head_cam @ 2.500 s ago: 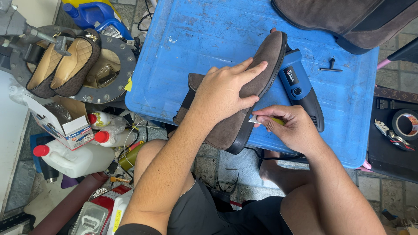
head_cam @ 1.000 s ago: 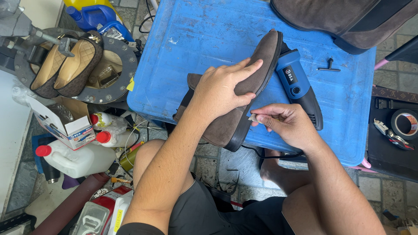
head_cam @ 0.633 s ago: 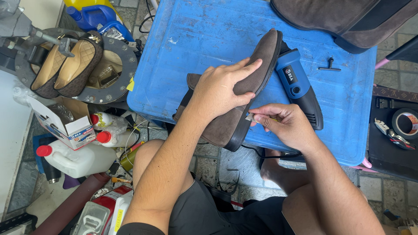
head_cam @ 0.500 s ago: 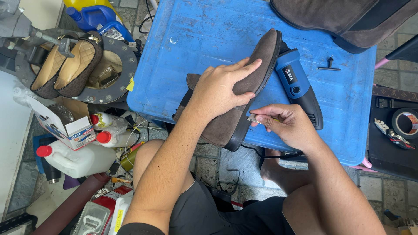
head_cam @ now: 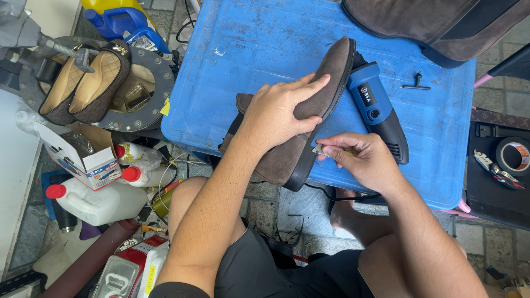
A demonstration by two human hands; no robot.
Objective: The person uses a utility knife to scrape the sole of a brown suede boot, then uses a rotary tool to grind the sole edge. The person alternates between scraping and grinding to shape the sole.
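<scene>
1. A brown suede shoe with a dark sole edge [head_cam: 309, 121] is held tilted on its side over the near edge of a blue plastic counter [head_cam: 248, 49], its toe pointing away onto the counter and its heel hanging past the edge towards the person's lap.
2. The upper is seen as matte, napped, grey-brown suede; a thin black rim of sole runs along the right side from toe to heel.
3. The left hand [head_cam: 276, 113] is laid flat over the middle of the upper, fingers spread towards the toe, pressing and gripping the shoe.
4. The right hand [head_cam: 361, 160] is closed in a pinch on a small, thin, pale metal tool [head_cam: 319, 149], whose tip is set against the black sole rim near the heel half of the shoe.
5. A blue and black electric hand grinder [head_cam: 378, 113] lies on the counter just beside the shoe's right side, partly hidden behind the toe.
6. A small black T-shaped key [head_cam: 415, 84] rests on the counter, well apart from the shoe.
7. A pair of tan quilted flat shoes with dark brown trim [head_cam: 83, 83] is seen to the left, resting on a round grey metal plate [head_cam: 160, 83] beside the counter.
8. White plastic bottles with red caps [head_cam: 94, 201] stand on the floor below that plate.
9. A grey-brown suede boot [head_cam: 425, 25] lies across the far right corner of the counter.
</scene>
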